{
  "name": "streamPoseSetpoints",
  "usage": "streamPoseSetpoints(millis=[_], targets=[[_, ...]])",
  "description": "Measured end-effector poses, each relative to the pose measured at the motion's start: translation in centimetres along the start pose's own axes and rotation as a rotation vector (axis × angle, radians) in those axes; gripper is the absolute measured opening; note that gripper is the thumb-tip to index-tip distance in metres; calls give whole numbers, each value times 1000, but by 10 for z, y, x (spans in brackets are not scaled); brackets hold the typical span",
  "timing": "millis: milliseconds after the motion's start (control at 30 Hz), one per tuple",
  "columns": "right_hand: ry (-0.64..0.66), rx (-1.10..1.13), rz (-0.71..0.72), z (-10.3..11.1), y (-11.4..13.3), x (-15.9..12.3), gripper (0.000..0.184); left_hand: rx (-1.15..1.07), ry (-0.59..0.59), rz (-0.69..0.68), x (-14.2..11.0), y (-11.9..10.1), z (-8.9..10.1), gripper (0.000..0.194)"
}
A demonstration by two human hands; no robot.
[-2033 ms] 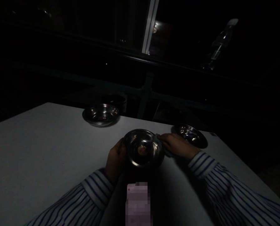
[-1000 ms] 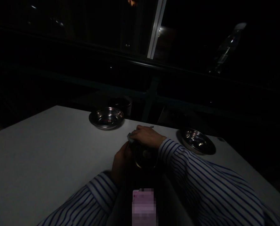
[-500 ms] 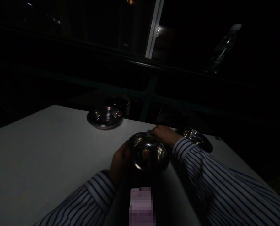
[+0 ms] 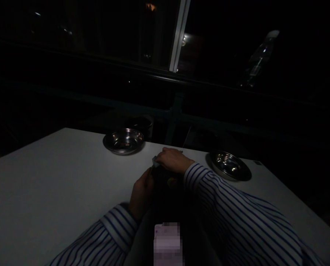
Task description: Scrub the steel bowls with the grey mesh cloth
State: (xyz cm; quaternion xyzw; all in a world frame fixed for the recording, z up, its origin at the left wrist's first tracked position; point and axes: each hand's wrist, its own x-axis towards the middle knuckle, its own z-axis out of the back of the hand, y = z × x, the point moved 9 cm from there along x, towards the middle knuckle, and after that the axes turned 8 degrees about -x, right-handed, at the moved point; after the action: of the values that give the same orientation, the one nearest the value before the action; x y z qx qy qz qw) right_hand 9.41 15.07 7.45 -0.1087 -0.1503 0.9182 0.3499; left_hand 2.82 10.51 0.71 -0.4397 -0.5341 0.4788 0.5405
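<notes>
Between my hands is a metal bowl, now mostly dark, with a small coloured reflection on it. My left hand is closed around its left edge. My right hand reaches over the far rim, its fingers closed on a small pale cloth or tissue pressed at the rim's upper left. Which of the two it is, I cannot tell. One shiny metal bowl sits at the table's far edge on the left. Another metal bowl rests to the right, beyond my right sleeve.
The white table fills the lower view. A clear bottle stands in the dark beyond it, near a pale window frame post. A pinkish pixelated patch lies at the bottom centre. The room is very dim.
My right hand has moved left along the far rim with the pale cloth or tissue. The held bowl has turned from shiny to dark. The right bowl shows more fully.
</notes>
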Motion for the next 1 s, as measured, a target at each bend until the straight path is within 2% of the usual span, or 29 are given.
streamPoseSetpoints(millis=[100,200,267,467,533,600,800,900,1000], targets=[[45,-7,-119,-9,-28,-8,27,-5,-4,-20,0,-2,1,37],[71,-8,-165,-13,-42,-13,29,-25,21,-54,-1,-5,-1,36],[68,1,-147,-11,-36,-11,29,-28,30,-63,-2,-6,-2,35],[25,61,31,5,12,8,27,1,-29,26,0,4,2,38],[32,71,20,5,11,9,28,-3,-30,29,0,5,2,39],[52,72,-54,0,-4,5,29,-9,-24,25,0,4,1,40],[161,85,-275,-27,-60,-35,27,-12,-53,14,-4,0,2,41],[184,110,-338,-35,-68,-66,27,-21,-62,3,-7,-3,0,40],[177,125,-399,-37,-61,-95,28,-25,-81,11,-9,-3,-1,41]])
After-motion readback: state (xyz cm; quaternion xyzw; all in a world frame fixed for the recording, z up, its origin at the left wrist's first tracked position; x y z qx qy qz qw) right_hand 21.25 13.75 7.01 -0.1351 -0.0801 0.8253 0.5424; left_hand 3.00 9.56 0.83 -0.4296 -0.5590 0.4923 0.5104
